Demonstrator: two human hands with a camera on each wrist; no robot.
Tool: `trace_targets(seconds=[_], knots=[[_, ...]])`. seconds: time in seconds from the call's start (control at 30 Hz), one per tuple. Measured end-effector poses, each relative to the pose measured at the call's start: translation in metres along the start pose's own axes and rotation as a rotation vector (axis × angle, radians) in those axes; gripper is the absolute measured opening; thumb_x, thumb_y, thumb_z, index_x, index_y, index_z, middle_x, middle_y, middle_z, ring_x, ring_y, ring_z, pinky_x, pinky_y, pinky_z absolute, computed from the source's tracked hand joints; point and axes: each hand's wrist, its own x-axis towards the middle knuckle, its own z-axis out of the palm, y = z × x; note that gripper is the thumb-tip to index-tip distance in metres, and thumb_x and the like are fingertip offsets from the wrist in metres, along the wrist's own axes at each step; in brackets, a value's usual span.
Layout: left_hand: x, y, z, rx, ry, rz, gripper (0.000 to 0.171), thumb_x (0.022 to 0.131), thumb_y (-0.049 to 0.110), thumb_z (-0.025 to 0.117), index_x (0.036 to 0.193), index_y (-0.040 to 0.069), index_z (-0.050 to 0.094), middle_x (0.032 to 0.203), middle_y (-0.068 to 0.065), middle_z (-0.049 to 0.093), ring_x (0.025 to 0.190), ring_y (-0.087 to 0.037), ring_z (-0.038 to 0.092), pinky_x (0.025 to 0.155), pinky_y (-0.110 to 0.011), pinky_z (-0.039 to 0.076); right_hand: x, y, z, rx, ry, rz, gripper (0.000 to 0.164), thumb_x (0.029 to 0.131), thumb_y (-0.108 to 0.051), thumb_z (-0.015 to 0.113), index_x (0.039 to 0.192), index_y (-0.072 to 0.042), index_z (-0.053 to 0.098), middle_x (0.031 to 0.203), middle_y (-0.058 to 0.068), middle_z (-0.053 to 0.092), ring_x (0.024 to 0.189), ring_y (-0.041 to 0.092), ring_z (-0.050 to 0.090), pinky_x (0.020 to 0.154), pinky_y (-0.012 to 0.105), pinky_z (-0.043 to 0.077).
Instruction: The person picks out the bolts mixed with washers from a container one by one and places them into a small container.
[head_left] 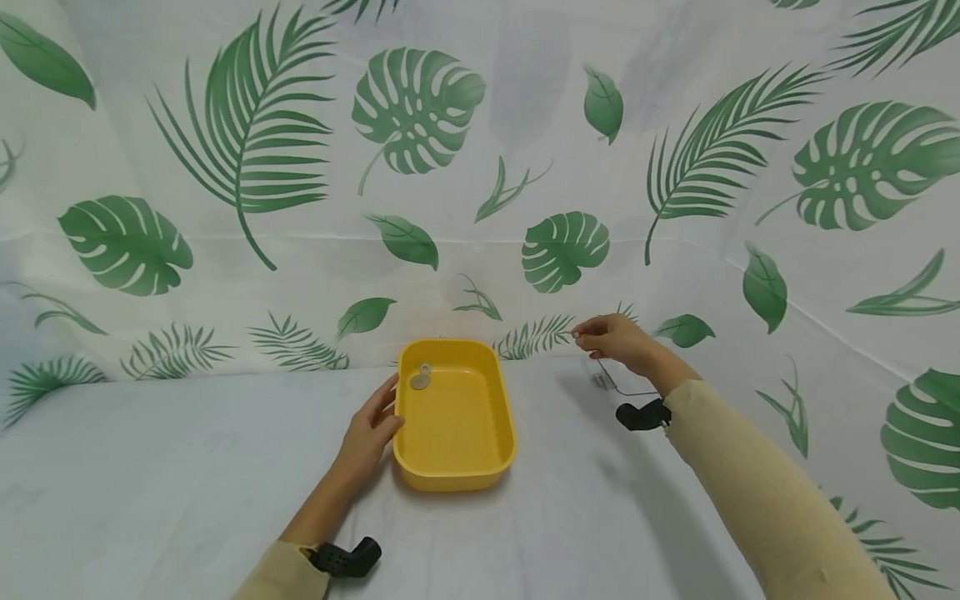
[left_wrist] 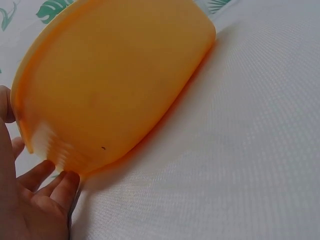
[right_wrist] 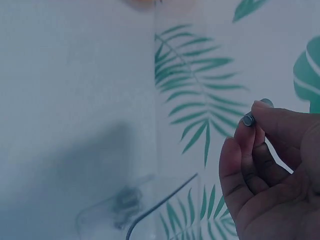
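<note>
A yellow tray (head_left: pixel 453 479) stands on the white cloth. Inside it, at the upper left, lie a small metal ring (head_left: pixel 425 368) and a flat grey disc (head_left: pixel 419 382). My left hand (head_left: pixel 367 437) is at the tray's left side, thumb by the rim, and in the left wrist view its fingertips (left_wrist: pixel 66 186) touch the outer wall. To the right of the tray, my right hand (head_left: pixel 626 343) is raised above the cloth. Its thumb and forefinger pinch a small metal bolt (right_wrist: pixel 249 119), partly hidden by the thumb.
Below the right hand sits a clear see-through container (right_wrist: pixel 95 207) with a dark edge. Small metal pieces (head_left: pixel 602 380) show in it, blurred in the right wrist view. A leaf-printed cloth (head_left: pixel 457 217) hangs behind and at the right. Both wrists carry black devices.
</note>
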Motion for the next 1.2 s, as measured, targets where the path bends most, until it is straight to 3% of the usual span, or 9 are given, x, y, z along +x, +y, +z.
trace_targets(seconds=[0.13, 0.27, 0.5, 0.73, 0.97, 1.2], knots=[[0.001, -0.001, 0.000, 0.003, 0.006, 0.000, 0.068, 0.096, 0.003, 0.047, 0.160, 0.019, 0.032, 0.159, -0.021, 0.041, 0.147, -0.038, 0.041, 0.116, -0.050, 0.044, 0.004, 0.018, -0.008, -0.005, 0.006, 0.027, 0.045, 0.103, -0.018, 0.054, 0.142, 0.005, 0.050, 0.144, 0.025, 0.051, 0.118, 0.027, 0.059, 0.102, 0.032, 0.056], [0.001, -0.001, 0.001, 0.012, 0.015, -0.005, 0.068, 0.095, 0.003, 0.047, 0.159, 0.019, 0.032, 0.158, -0.020, 0.041, 0.147, -0.038, 0.042, 0.116, -0.050, 0.044, 0.006, 0.032, -0.013, -0.006, 0.010, 0.053, 0.046, 0.103, -0.016, 0.054, 0.143, 0.007, 0.049, 0.141, 0.026, 0.053, 0.120, 0.032, 0.058, 0.096, 0.027, 0.057], [0.002, 0.000, 0.001, 0.028, 0.021, -0.011, 0.067, 0.095, 0.005, 0.048, 0.159, 0.021, 0.033, 0.159, -0.018, 0.042, 0.147, -0.036, 0.042, 0.116, -0.049, 0.044, 0.002, 0.045, -0.021, -0.052, 0.016, 0.102, 0.048, 0.103, -0.014, 0.053, 0.143, 0.011, 0.047, 0.142, 0.030, 0.052, 0.119, 0.032, 0.060, 0.099, 0.035, 0.058], [0.002, 0.000, 0.001, 0.026, 0.027, -0.025, 0.067, 0.095, 0.006, 0.049, 0.159, 0.022, 0.034, 0.159, -0.018, 0.042, 0.147, -0.036, 0.042, 0.116, -0.050, 0.044, 0.005, 0.058, -0.022, -0.064, 0.010, 0.171, 0.047, 0.103, -0.014, 0.053, 0.143, 0.010, 0.047, 0.140, 0.030, 0.053, 0.119, 0.036, 0.058, 0.094, 0.030, 0.058], [0.000, 0.001, 0.001, 0.027, 0.031, -0.023, 0.067, 0.095, 0.006, 0.049, 0.159, 0.021, 0.033, 0.159, -0.018, 0.042, 0.147, -0.036, 0.042, 0.116, -0.050, 0.043, 0.012, 0.076, -0.021, -0.079, 0.042, 0.221, 0.042, 0.100, -0.010, 0.057, 0.135, 0.012, 0.053, 0.122, 0.024, 0.063, 0.100, 0.024, 0.062, 0.076, 0.021, 0.057], [0.001, 0.000, 0.001, 0.022, 0.032, -0.014, 0.067, 0.096, 0.006, 0.049, 0.159, 0.022, 0.034, 0.159, -0.018, 0.042, 0.147, -0.036, 0.043, 0.116, -0.050, 0.043, 0.019, 0.090, -0.021, -0.091, 0.058, 0.258, 0.036, 0.096, -0.006, 0.059, 0.126, 0.015, 0.058, 0.099, 0.010, 0.068, 0.084, 0.014, 0.061, 0.072, 0.022, 0.057]])
